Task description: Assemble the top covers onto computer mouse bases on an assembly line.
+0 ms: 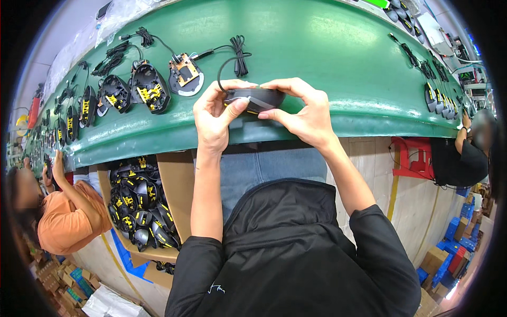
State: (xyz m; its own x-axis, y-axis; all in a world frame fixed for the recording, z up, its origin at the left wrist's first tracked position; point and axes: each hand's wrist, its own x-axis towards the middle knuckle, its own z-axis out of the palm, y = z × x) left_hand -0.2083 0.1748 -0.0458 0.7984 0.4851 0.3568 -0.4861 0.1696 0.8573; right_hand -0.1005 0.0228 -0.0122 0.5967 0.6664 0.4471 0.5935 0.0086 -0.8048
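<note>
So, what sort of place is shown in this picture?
Probably a factory assembly line for computer mice: a long green bench carries opened mouse shells, a carton beside it holds many similar parts, and other people are at it.

Bright light, pale glare on green tabletop (338, 58), fisheye curvature, dark corners, bluish rim fringe, hands (213, 117) fairly sharp, edges softer
</note>
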